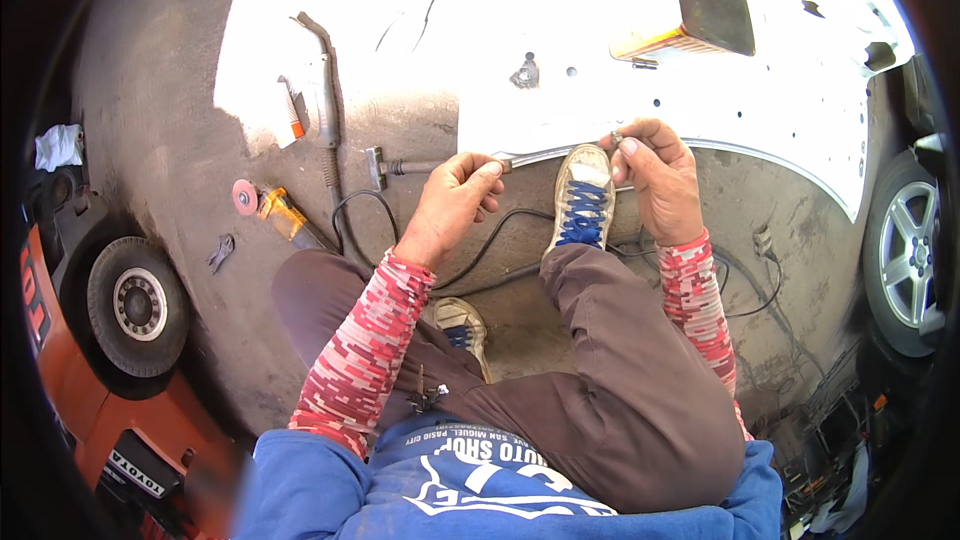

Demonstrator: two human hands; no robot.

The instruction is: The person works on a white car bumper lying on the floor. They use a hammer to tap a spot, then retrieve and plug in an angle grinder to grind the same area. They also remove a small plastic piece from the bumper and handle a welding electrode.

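Note:
My right hand [660, 180] pinches a small metal piece [616, 139] between thumb and fingertips, just right of my shoe [583, 195]. The piece is too small to name its kind. My left hand [455, 202] has its fingers curled and the thumb pressed to them; whatever they hold, if anything, is hidden. Behind that hand lies a hammer [377, 169], its handle partly covered by the hand. Beyond both hands spreads a white sheet-metal panel [560, 105] with several holes, its near edge by the shoe's toe.
An angle grinder [285, 215] with a pinkish disc and a welding torch [326, 105] lie at the left. Cables [500, 280] cross the floor around my feet. An orange vehicle part [110, 410] and a tyre [138, 306] stand left; a car wheel [905, 250] is right.

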